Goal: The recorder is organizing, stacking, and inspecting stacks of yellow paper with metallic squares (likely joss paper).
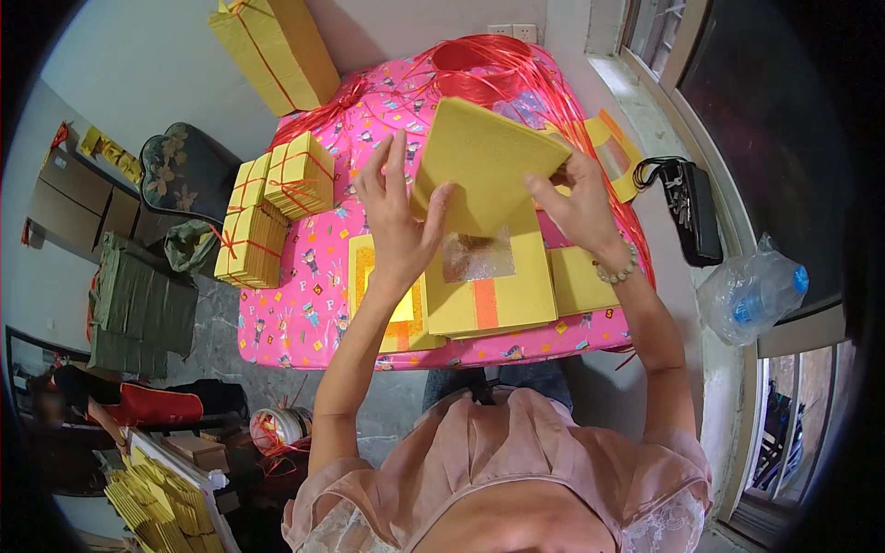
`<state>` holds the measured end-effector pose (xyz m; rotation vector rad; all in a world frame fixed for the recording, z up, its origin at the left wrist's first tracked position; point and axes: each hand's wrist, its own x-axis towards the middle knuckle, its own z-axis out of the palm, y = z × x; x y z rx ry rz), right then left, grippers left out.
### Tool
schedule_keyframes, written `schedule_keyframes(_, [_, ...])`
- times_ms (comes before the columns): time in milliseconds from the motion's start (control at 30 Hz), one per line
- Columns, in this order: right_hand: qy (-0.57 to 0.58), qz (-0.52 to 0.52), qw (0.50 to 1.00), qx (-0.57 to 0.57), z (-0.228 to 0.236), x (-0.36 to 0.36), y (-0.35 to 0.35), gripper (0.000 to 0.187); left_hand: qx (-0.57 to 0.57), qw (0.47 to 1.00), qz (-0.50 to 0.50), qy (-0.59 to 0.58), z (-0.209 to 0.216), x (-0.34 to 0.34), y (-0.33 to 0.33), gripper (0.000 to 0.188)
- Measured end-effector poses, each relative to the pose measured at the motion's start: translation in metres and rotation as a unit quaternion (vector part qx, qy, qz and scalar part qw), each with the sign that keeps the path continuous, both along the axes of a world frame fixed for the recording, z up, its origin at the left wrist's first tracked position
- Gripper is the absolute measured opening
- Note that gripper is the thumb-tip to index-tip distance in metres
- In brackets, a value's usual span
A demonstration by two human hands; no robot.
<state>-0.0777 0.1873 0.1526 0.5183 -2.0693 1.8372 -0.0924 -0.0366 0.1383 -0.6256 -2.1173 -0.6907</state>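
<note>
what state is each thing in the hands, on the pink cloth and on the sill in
Yellow paper sheaf: held up, tilted
Right hand: closed on the sheaf's right side
Left hand: open, fingers raised
Small yellow bundles: tied
Tall yellow bundle: tied, upright
Red plastic strips: loose, piled
Plastic bottle: bagged
Keys: lying on a black case

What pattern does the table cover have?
The table cover is pink with small, colourful cartoon figures, seen best in the head view.

Bundles (261,223) left of pad (481,166)
</note>
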Motion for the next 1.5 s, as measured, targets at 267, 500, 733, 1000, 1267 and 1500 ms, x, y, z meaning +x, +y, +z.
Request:
schedule_keyframes(267, [0.058, -0.012, 0.996, 0.072, -0.002, 0.016, -0.002, 0.030, 0.367, 0.794, -0.353, -0.331, -0.027, 0.007, 0.014, 0.034])
schedule_keyframes(500, [0.000, 0.017, 0.995, 0.097, -0.029, 0.026, -0.009, 0.032, 0.400, 0.765, -0.367, -0.347, -0.044, 0.016, 0.019, 0.027])
schedule_keyframes(733, [-0.021, 0.033, 0.999, 0.017, -0.041, 0.033, -0.008, 0.032, 0.394, 0.771, -0.367, -0.340, -0.032, 0.026, 0.025, 0.025])
schedule_keyframes(1000, [-0.054, 0.028, 0.988, -0.143, -0.040, 0.065, 0.007, 0.038, 0.389, 0.792, -0.324, -0.342, -0.009, 0.072, 0.065, 0.038])
schedule_keyframes(1267, [-0.080, -0.043, 0.977, -0.195, -0.053, 0.086, 0.024, 0.041, 0.298, 0.849, -0.287, -0.329, -0.004, 0.093, 0.090, 0.044])
schedule_keyframes(1500, [-0.067, -0.056, 0.983, -0.161, -0.059, 0.092, 0.034, 0.041, 0.304, 0.864, -0.273, -0.294, -0.010, 0.097, 0.104, 0.029])
